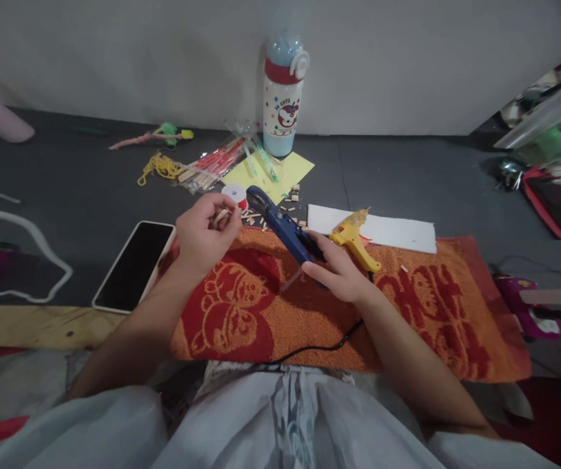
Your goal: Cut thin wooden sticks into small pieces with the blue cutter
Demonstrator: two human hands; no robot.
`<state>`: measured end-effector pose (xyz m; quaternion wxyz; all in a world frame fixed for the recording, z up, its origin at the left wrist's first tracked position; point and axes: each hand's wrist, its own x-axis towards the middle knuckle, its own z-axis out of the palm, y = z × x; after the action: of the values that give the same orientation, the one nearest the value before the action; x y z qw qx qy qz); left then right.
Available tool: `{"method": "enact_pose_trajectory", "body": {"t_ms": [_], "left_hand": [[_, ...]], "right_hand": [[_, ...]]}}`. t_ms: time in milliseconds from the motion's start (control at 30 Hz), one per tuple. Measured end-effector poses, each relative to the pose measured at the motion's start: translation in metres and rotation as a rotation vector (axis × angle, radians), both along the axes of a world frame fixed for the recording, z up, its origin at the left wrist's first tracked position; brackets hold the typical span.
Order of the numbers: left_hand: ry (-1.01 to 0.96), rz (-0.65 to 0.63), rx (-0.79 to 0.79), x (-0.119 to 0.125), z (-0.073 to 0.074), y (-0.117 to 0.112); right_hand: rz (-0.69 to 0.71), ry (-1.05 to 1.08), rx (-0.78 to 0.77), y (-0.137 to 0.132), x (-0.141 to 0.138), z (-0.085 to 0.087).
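Note:
My right hand [336,264] is wrapped round the handles of a blue hand cutter [283,228], whose dark head points up and to the left. My left hand [207,228] is closed in a pinch just left of the cutter's head. Between its fingers shows a short, pale wooden stick [219,217], mostly covered by them. Right behind those fingertips stands a white spool [234,191] with red thread. Small cut wooden pieces [251,218] lie scattered beneath the cutter head, on the dark table near the towel's far edge.
An orange towel [319,319] covers the table front. A yellow glue gun [353,238] rests over a white strip [402,231]. Behind are a bottle [283,98], yellow paper [300,168], bagged sticks [212,166] and yellow cord [161,167]. A phone [134,267] lies left.

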<state>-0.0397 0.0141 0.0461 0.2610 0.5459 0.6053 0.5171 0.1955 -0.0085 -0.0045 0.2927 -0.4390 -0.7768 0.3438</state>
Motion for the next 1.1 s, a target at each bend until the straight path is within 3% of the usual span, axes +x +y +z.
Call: {"method": "enact_pose_trajectory", "body": {"t_ms": [267,400,633,867,1100], "left_hand": [[0.08,-0.023,0.041,-0.001,-0.003,0.002],[0.0,-0.074,0.046,-0.001,-0.001,0.006],[-0.004,-0.118,0.056,-0.007,-0.019,0.019],[0.27,-0.172,-0.184,-0.008,-0.02,0.021],[0.289,-0.211,-0.224,-0.009,-0.028,0.026]], "right_hand": [[-0.005,0.068,-0.069,0.001,0.002,0.002],[0.002,0.083,-0.072,0.001,0.001,0.004],[-0.014,0.121,-0.101,0.0,0.001,0.004],[-0.053,0.27,-0.156,0.002,0.003,0.001],[-0.069,0.292,-0.178,0.002,0.002,0.0]]}}
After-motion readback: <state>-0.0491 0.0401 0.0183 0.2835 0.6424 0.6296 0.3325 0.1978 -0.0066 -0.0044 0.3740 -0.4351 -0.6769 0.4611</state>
